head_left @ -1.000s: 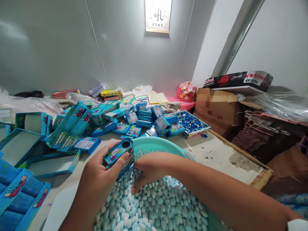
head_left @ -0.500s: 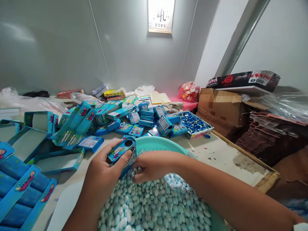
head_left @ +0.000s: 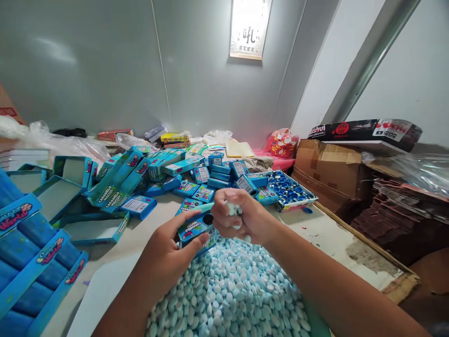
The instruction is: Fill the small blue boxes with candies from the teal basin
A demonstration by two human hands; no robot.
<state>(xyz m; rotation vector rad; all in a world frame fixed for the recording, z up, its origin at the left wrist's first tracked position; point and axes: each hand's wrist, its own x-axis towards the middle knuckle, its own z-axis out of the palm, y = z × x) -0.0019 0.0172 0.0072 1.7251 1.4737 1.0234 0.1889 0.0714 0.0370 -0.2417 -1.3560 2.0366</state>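
Left hand: gripped blue box | right hand: curled around pale candies near its hole | step: filling, apparently | next: seemingly needed fist lined up, box steady

The right hand, a second ago dipped among the pale candies, is now raised above them, near the hole in the blue box, its fingers curled around several candies. An orange-brown object has entered view far left.
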